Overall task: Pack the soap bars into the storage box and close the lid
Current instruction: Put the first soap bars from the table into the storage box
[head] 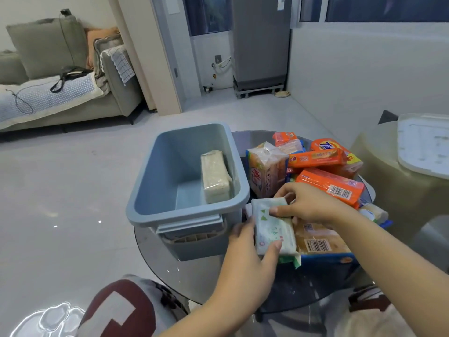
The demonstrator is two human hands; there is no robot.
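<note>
Matt blue plastic storage box; glossy film-wrapped soap bars; smooth dark glass table

Glossy pale tiled floor, grey-green sofa at left, grey fridge beside dark windows

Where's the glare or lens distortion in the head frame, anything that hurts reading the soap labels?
Head view: bright specular glare on the glossy floor at bottom left, smaller glints nearby. Wide-angle bending curves the walls and window frames at the edges. The orange soap packs and their barcodes are sharp; the white-green soap pack held by the left hand and right hand is slightly soft. The storage box is evenly lit.
</note>
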